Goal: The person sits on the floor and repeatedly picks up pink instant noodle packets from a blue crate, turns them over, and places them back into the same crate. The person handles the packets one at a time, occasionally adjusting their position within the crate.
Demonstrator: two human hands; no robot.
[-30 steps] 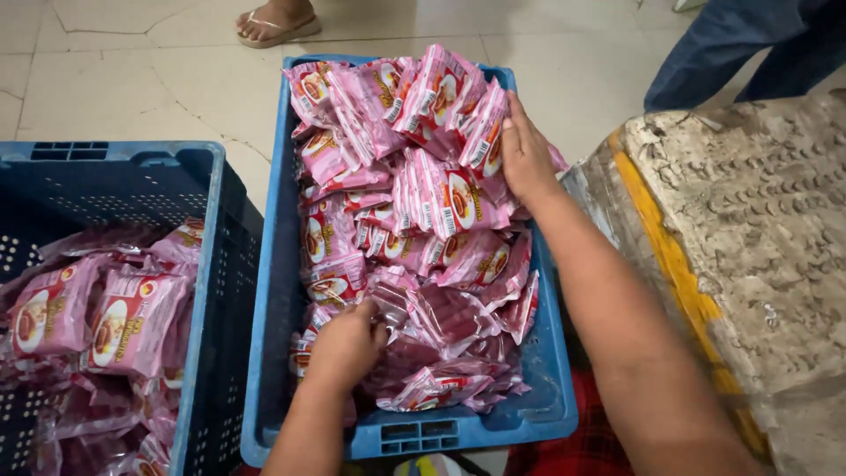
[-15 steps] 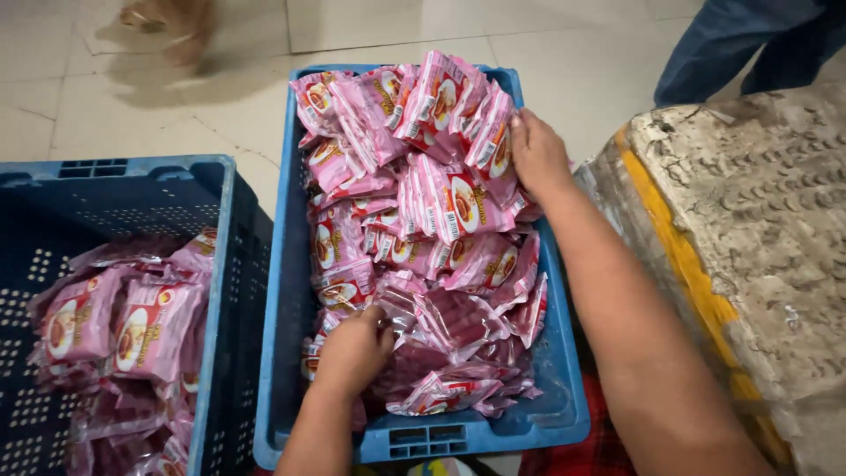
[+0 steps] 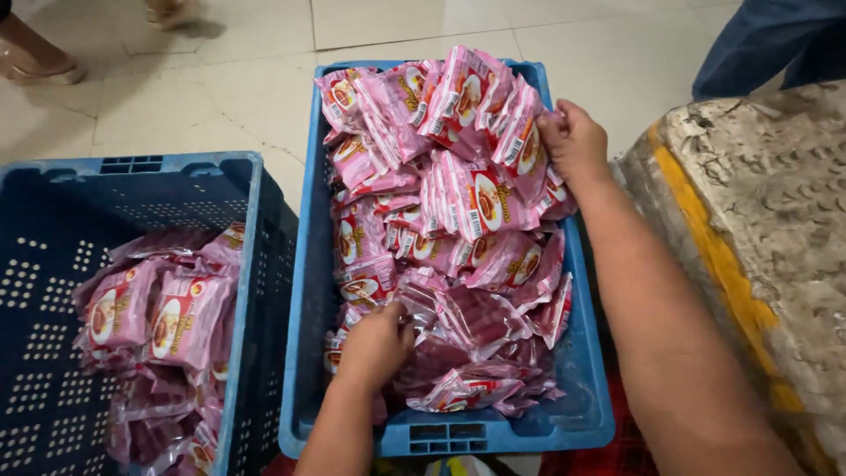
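Both hands were down in the middle crate [image 3: 310,264], a lighter blue one heaped with pink snack packets [image 3: 458,203]. The left hand [image 3: 374,344] was curled with its fingers closed, pressing into the packets at the crate's near end; whether it actually pinched one could not be told, since the fingers were buried. The right hand [image 3: 575,139] sat at the far right corner, its fingers closed against the edge of an upright row of packets just inside the crate wall.

Two crates showed. The second, a darker blue crate [image 3: 53,291], stood to the left with its wall touching the first and held a smaller pile of similar packets [image 3: 154,317]; its left side was cut off by the frame. The packets overlapped too much to count, perhaps several dozen in the middle crate.

Bare crate floor showed only at the near right corner of the middle crate. A rough grey block with a yellow stripe [image 3: 758,229] pressed close along the right, leaving the right forearm little room. Pale floor tiles [image 3: 220,97] lay open beyond the crates. Two other people showed only in part: a sandalled foot [image 3: 40,63] at the top left and a blue trouser leg [image 3: 775,44] at the top right.
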